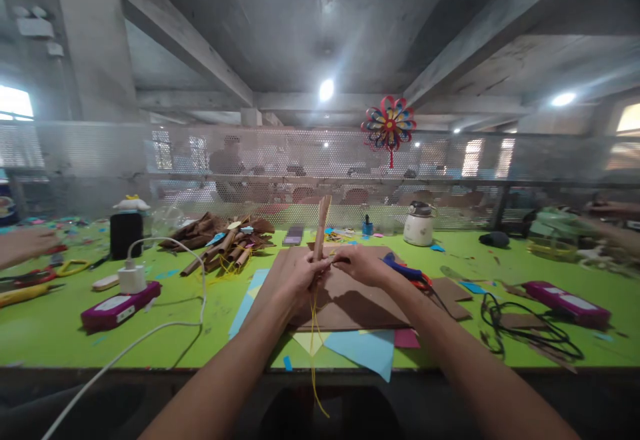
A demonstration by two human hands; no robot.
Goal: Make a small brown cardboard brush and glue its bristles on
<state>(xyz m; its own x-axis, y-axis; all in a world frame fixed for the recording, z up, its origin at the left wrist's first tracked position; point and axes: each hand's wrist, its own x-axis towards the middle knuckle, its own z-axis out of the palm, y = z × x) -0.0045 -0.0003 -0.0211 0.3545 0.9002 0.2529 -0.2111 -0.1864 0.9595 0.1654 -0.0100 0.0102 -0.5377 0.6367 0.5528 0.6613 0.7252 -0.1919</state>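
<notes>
Held brown tube (322, 227) over the cardboard sheet (353, 319).
Wrapped left hand (307, 273) around it; pinched right hand (364, 267) closed, couldn't tell on what. Seemingly rolled already, yet left yellow string (313, 343) hanging loose.

Brown roll (321, 227), yellow string (313, 353), green table (475, 253)

Grey concrete ceiling (310, 27) with heavy beams (185, 41); lamp (327, 90) lit near centre — glare around it; concrete pillar (90, 53) at left; perforated screen (280, 153) running behind the lime-green bench (65, 347); bright windows (15, 102) at far left and right.
</notes>
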